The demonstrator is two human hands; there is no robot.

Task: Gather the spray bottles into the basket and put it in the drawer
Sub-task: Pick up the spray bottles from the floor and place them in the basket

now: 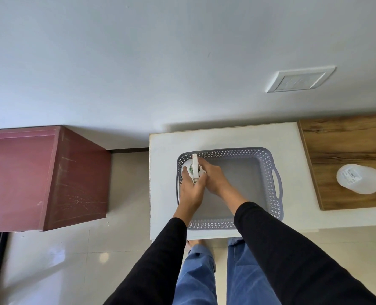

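Two hands meet on one spray bottle standing upright in the basket's far-left corner, its nozzle pointing away from me. I see my left hand wrapped around it, fingers curled; my right hand grips from the right. Another spray bottle lies on the wooden counter, far right.

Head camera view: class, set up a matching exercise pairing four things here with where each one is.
Things:
1. grey basket
2. white spray bottle
3. clear spray bottle
4. maroon cabinet

Places:
A. lying on the wooden surface
B. on the floor, left of the white table
C. on the white table
D. held by both hands inside the basket

Pairs: 1-C, 2-D, 3-A, 4-B
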